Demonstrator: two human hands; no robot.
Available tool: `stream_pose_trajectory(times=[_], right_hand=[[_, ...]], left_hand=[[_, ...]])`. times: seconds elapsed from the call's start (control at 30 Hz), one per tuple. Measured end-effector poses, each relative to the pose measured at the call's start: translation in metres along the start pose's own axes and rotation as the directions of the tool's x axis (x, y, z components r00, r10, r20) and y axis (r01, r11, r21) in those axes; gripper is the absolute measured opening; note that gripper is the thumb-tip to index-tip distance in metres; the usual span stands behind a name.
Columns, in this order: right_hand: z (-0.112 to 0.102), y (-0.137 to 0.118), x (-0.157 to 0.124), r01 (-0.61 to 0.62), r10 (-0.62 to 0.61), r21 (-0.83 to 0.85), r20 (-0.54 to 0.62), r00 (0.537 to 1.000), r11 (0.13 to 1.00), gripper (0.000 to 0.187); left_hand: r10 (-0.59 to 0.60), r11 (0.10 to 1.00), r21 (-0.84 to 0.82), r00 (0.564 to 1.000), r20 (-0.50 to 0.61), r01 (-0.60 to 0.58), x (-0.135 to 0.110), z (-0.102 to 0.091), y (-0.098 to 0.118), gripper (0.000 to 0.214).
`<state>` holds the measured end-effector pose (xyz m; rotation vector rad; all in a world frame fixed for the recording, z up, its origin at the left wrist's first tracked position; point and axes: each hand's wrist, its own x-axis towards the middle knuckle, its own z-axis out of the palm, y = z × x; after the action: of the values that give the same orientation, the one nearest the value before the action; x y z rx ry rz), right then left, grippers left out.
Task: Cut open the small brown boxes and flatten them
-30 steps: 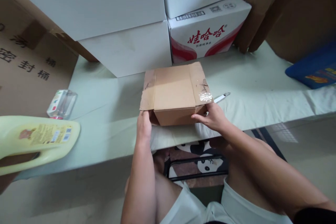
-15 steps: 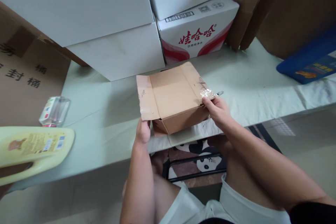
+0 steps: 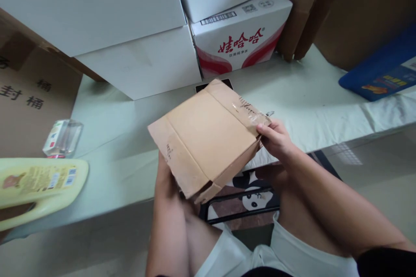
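A small brown cardboard box point(image 3: 211, 132) with flaps sticking out at its left and right sides is tilted above the table's front edge. My right hand point(image 3: 276, 138) grips its right corner, thumb on top of the flap, where clear tape shines. My left hand point(image 3: 165, 173) is under the left flap, which hides its fingers; whether they are closed on the box cannot be seen. Behind the box, part of a dark flat object point(image 3: 227, 83) shows on the tablecloth.
White cartons point(image 3: 139, 62) and a red-and-white water carton point(image 3: 242, 41) stand at the back. Left are a clear bottle point(image 3: 66, 136), a yellow jug point(image 3: 45, 186) and a large cardboard box point(image 3: 35, 78). A blue container point(image 3: 383, 73) is at the right, on the pale tablecloth point(image 3: 308, 108).
The box has turned, its left side swinging down toward me. My left hand has moved down and left with it, now under the flap. My right hand has shifted slightly right.
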<state>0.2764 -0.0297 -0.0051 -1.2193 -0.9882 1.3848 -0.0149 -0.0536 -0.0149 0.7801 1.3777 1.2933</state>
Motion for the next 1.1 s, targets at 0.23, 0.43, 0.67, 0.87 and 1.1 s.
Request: stream_pose_trajectory(times=[0.23,0.43,0.67,0.87,1.1], right_hand=[[-0.007,-0.008,-0.001,0.117,-0.098,-0.187,0.109,0.989,0.975,0.058],[-0.017,0.005,0.013,0.234,-0.322,-0.383,-0.184,0.929,0.894,0.057],[-0.008,0.01,0.013,0.021,-0.016,-0.118,0.046,0.999,0.993,0.057],[0.011,0.008,-0.003,-0.096,0.093,-0.036,-0.063,0.994,0.995,0.056],[0.009,-0.014,-0.061,-0.291,0.296,-0.181,0.0,0.955,0.939,0.058]], left_hand=[[-0.183,0.962,-0.221,0.979,-0.092,0.159,-0.007,0.017,0.02,0.049],[0.047,0.958,-0.275,0.988,-0.144,-0.086,0.037,0.003,0.024,0.038],[0.162,0.939,-0.29,0.982,-0.096,-0.183,0.038,0.001,0.018,0.043],[0.226,0.9,-0.341,0.96,-0.163,-0.27,0.036,0.002,0.021,0.065],[0.036,0.9,-0.427,0.989,-0.141,-0.093,0.035,-0.01,0.028,0.035]])
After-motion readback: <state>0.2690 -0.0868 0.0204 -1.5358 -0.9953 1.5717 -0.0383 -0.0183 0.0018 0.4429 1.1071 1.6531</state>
